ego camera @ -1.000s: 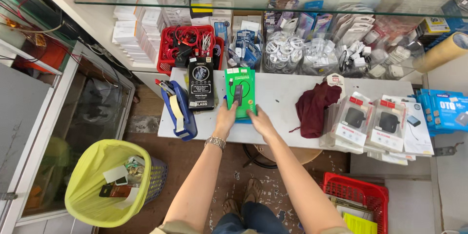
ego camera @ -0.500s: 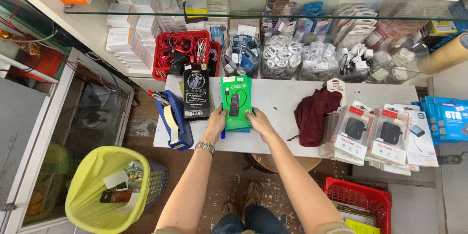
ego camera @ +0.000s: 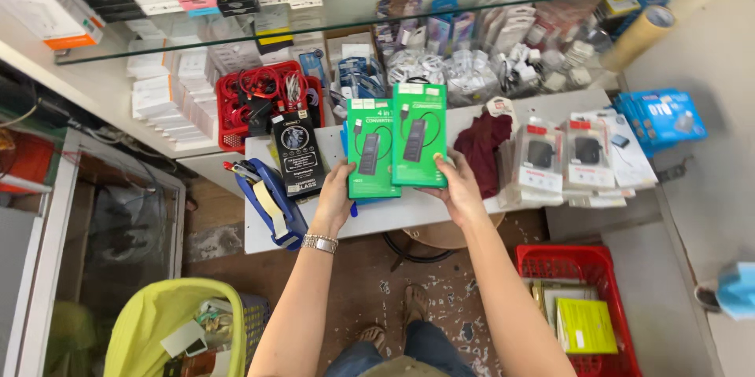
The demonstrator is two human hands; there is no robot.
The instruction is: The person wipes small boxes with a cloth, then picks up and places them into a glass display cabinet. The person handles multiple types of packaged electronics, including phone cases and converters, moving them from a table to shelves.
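Two green boxes [ego camera: 397, 145] (one per hand), one black box [ego camera: 297, 153].

Head cam, steep top-down, near, over white counter [ego camera: 440, 212].

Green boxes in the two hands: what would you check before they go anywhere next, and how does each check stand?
1. Left hand grips the left green box by its lower edge: ok.
2. Right hand grips the right green box by its lower edge: ok.
3. Boxes side by side, fronts up, the right overlapping the left: ok.
4. Bare spot on the white table beneath them: ok.
5. Black box and maroon cloth lie clear of the hands: ok.
6. Anything behind the boxes: cannot tell.
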